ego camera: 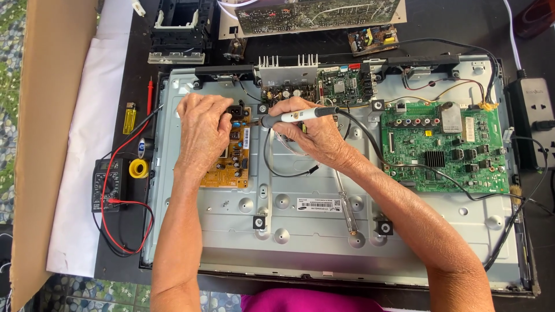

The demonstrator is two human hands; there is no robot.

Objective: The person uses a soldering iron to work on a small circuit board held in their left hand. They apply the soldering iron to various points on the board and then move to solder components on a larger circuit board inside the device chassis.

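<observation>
Two hands work over the opened back of a flat television set [324,231] that fills the centre of the frame. The right hand [315,133] is closed around a white-and-black soldering iron [300,114], its tip aimed left at the top edge of a yellow-brown circuit board [231,156]. The left hand [202,130] lies curled on that same board, fingers bent down onto its upper part; what they pinch, if anything, cannot be made out.

Bare grey metal lies open below the hands, across the lower half of the panel. A screwdriver [345,205] rests there, just under the right forearm, and a loose black cable [286,170] loops between the two hands.

At centre right a green main board [445,147] occupies the panel, with wires trailing along its lower edge and down the right side. A smaller green board and a finned heat sink [288,69] sit along the top edge, just above the iron.

The set rests on a dark table [115,266]. At centre left, beside the panel's edge, lie a black multimeter [107,185] with red and black leads, a roll of yellow tape [139,168] and a yellow lighter [130,117]. A white cloth [81,173] and a sheet of cardboard [46,115] border the left side. A power strip [532,110] sits at upper right.
</observation>
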